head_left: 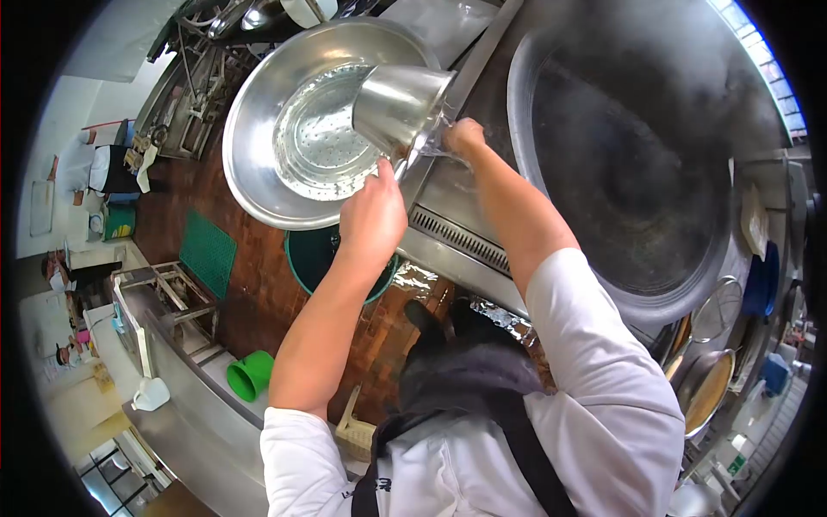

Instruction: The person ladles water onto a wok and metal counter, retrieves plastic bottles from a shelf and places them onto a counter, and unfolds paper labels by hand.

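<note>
Both hands are at a metal pot [399, 102], which is tilted over a wide steel basin [258, 129]. The basin has clear liquid and a dotted bottom. My left hand [374, 214] has its fingers closed at the pot's lower edge. On the other side, my right hand [465, 138] is closed at the pot's rim, where liquid or something clear shows beside it. To the right, a very large dark wok [629, 172] gives off steam. Its contents are hard to make out through the steam.
A green tub [297, 274] stands under the basin. On the left are a green mat [208, 253], a green bucket [250, 376] and a steel counter [198, 439]. A wire strainer [718, 310] and a pan [711, 392] lie at the right. People are far left.
</note>
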Available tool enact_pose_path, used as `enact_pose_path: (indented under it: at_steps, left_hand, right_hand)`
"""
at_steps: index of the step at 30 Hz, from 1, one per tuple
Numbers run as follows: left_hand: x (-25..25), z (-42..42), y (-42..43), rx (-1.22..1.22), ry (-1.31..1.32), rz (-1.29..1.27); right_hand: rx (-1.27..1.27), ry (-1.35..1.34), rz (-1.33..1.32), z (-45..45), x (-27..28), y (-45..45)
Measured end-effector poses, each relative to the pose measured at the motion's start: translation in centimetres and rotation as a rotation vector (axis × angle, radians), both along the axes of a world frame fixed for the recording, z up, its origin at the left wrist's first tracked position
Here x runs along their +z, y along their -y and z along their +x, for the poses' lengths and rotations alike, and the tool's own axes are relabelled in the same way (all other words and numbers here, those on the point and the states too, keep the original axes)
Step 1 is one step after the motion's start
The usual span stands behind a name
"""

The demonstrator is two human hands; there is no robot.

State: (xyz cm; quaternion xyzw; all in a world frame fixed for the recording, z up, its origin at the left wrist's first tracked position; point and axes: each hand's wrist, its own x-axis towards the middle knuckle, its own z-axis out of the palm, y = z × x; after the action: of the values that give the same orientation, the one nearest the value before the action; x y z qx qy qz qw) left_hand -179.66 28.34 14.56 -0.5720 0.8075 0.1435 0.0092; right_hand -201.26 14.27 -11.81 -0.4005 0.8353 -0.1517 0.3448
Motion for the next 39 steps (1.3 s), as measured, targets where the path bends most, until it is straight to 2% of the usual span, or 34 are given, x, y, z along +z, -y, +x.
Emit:
enact_pose_path:
  at_steps: [2, 4, 5, 7, 8, 9, 10, 12, 14, 15, 16, 17, 18, 19, 20, 22, 23, 24, 25, 26, 27, 28, 29, 31, 32, 33, 35, 36, 37, 39]
  left_hand:
    - [0.2, -0.5, -0.1, 0.0, 0.037, -0.038]
    - [-0.2, -0.4, -0.3, -0.022, 0.038, -0.086]
    - [-0.3, -0.2, -0.4, -0.025, 0.031, -0.091]
    - [-1.0, 0.5, -0.4, -0.026, -0.008, -0.086]
    - [-1.6, 1.3, -0.4, -0.025, -0.039, -0.076]
    - [-2.3, 2.3, -0.4, -0.008, -0.068, -0.05]
    - [-4.2, 4.2, -0.6, -0.043, -0.09, -0.099]
    - [-4.6, 7.0, -1.6, 0.045, -0.126, 0.048]
    - [-4.8, 11.4, -3.6, 0.168, -0.293, 0.103]
    - [-5.8, 14.4, -4.7, 0.166, -0.434, 0.063]
    - [-7.0, 17.8, -5.9, 0.167, -0.574, 0.022]
    - [-8.0, 21.6, -7.4, 0.365, -0.703, 0.241]
    - [-8.8, 25.0, -9.2, 0.566, -0.825, 0.465]
    - [-8.3, 27.5, -11.0, 0.644, -0.933, 0.468]
    - [-7.6, 29.9, -12.6, 0.721, -1.037, 0.472]
    - [-7.9, 34.8, -15.2, 0.838, -1.229, 0.47]
    - [-7.7, 36.5, -16.2, 0.859, -1.23, 0.453]
    - [-8.6, 38.2, -17.2, 0.905, -1.219, 0.446]
    - [-9.7, 39.8, -17.8, 0.925, -1.216, 0.451]
    - [-11.1, 41.1, -18.4, 0.949, -1.212, 0.455]
    - [-12.5, 41.9, -18.6, 1.002, -1.17, 0.488]
    - [-14.2, 42.4, -18.4, 1.051, -1.126, 0.522]
    - [-16.8, 43.2, -18.3, 1.078, -1.046, 0.593]
    - [-21.4, 43.3, -17.5, 1.02, -0.908, 0.725]
    - [-24.6, 43.1, -17.0, 1.001, -0.779, 0.746]
    - [-28.2, 43.3, -16.7, 0.923, -0.744, 0.787]
    - [-34.0, 42.1, -15.3, 0.777, -0.462, 0.872]
    - [-37.9, 41.6, -15.2, 0.636, -0.388, 0.752]
    - [-38.3, 39.7, -13.5, 0.658, -0.35, 0.803]
    - [-42.8, 37.4, -11.0, 0.63, -0.253, 0.822]
  right_hand:
    - [0.387, -0.19, 0.003, -1.0, -2.4, 0.5]
    - [0.64, -0.336, -0.012, -1.4, -2.6, -0.3]
    - [0.63, -0.322, -0.093, -1.2, -3.9, -0.5]
    - [0.598, -0.305, -0.254, -0.4, -10.2, -0.7]
    - [0.575, -0.304, -0.335, -0.3, -8.1, -1.5]
    - [0.448, -0.02, -0.286, -1.3, -6.0, -3.4]
    - [0.316, 0.262, -0.239, -0.7, -0.6, -7.9]
    - [0.349, 0.027, -0.476, -0.1, 0.7, -14.3]
    - [0.347, -0.002, -0.476, -1.1, 1.0, -21.8]
    - [0.295, 0.058, -0.416, -1.6, 1.6, -26.2]
    - [0.236, -0.029, -0.403, -2.1, 1.0, -31.3]
    - [0.144, -0.185, -0.338, -2.3, 0.5, -36.1]
    - [0.11, -0.259, -0.165, -4.0, -3.2, -41.8]
    - [0.05, -0.357, -0.159, -3.5, -1.7, -45.3]
    - [-0.011, -0.454, -0.15, -2.6, -0.4, -47.3]
    - [0.06, -0.54, -0.098, -0.9, -1.6, -47.5]
    - [0.096, -0.58, -0.065, -0.1, -2.2, -47.5]
    - [0.161, -0.402, -0.316, 2.0, -1.0, -44.1]
    - [0.223, -0.332, -0.411, 4.0, -3.1, -41.3]
    - [0.261, -0.285, -0.226, 7.3, -2.7, -37.3]
    - [0.287, -0.305, -0.175, 11.2, -0.8, -32.1]
    - [0.349, -0.321, -0.152, 14.9, 0.8, -28.3]
    - [0.413, -0.514, -0.234, 18.2, 0.5, -25.2]
    - [0.406, -0.498, -0.112, 21.1, 2.5, -21.2]
    - [0.407, -0.482, -0.053, 22.6, 2.7, -20.1]
    - [0.449, -0.574, -0.167, 22.3, 1.4, -20.4]
    - [0.613, -0.538, -0.214, 20.7, 1.8, -20.7]
    - [0.701, -0.505, -0.246, 20.0, 2.3, -20.7]
    - [0.714, -0.504, -0.261, 20.2, 2.5, -20.6]
    - [0.725, -0.512, -0.278, 20.0, 2.6, -20.6]
